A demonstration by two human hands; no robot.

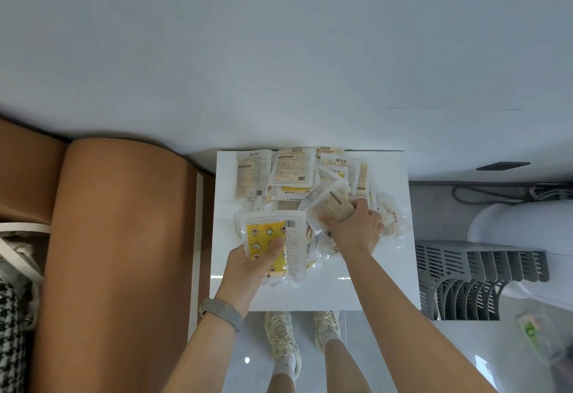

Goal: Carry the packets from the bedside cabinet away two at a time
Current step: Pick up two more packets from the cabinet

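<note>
- Because I am to take two packets at a time, each of my hands goes to its own packet on the glossy white square top of the bedside cabinet, which stands against the pale wall with the tan padded bed frame to my left.
- My left hand, with a grey mesh watch strap on its wrist, holds the clear plastic packet with the yellow cartoon-printed panel: my thumb lies across the printed face and the other fingers are hidden beneath, so I judge it a pinch through the flat side, which keeps the slack pouch from folding.
- My right hand is curled down over a pale beige-labelled plastic packet, fingers closed around its near edge; this packet tilts up out of the heap, partly raised while others touch it.
- The rest of the heap of similar white-and-yellow packets lies overlapping toward the wall side, so the near part of the top is bare for my wrists.
- The pouches look slippery, so a neighbour might drag along as I pull the right one free.
- A grey slatted plastic rack sits on the floor to my right, apart from the cabinet.
</note>
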